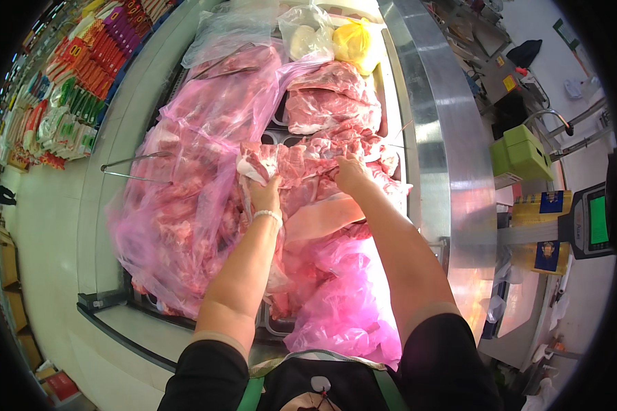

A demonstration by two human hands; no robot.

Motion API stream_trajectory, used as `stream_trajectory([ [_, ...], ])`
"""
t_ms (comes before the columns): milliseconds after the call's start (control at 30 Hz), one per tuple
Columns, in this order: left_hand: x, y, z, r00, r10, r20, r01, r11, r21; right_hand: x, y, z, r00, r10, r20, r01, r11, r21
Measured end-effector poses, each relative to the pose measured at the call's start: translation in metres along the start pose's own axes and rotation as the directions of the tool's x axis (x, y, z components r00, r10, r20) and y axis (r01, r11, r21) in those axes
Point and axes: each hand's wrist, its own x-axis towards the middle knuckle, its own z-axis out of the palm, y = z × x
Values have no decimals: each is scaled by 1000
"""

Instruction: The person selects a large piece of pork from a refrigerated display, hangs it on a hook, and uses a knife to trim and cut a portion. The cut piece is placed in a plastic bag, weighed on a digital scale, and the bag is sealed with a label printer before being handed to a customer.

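A long slab of raw meat (298,160) stretches between my two hands over the display case. My left hand (265,196) grips its pale, fatty left end, thumb on top. Toward the other end, my right hand (354,174) is closed on the ragged red edge. Just below lies a piece of meat with smooth skin (321,220), partly hidden by my right forearm. Large cuts of meat (334,97) rest beyond my hands. To the left, pink plastic sheeting (185,205) covers more raw meat; its near edge reaches close to my left hand.
Metal tongs (133,172) lie on the sheeting, and another pair (226,72) sits farther up. A crumpled pink bag (344,303) is close to my body. Yellow (357,43) and clear bags (306,36) stand at the far end. A steel counter (442,128) and a scale display (591,221) are right.
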Motion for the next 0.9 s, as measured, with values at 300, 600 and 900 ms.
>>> stream_trajectory([
  [300, 12, 2, -1, 860, -500, 99, 483, 862, 153, -89, -16, 9, 879, -371, 300, 474, 749, -463],
  [600, -100, 17, -55, 611, 22, 791, -773, 231, 591, -76, -22, -15, 841, -417, 344, 523, 791, -318],
  [900, -97, 59, -51, 651, -129, 748, -379, 799, 467, -88, -63, -118, 719, -513, 469, 555, 830, 57],
])
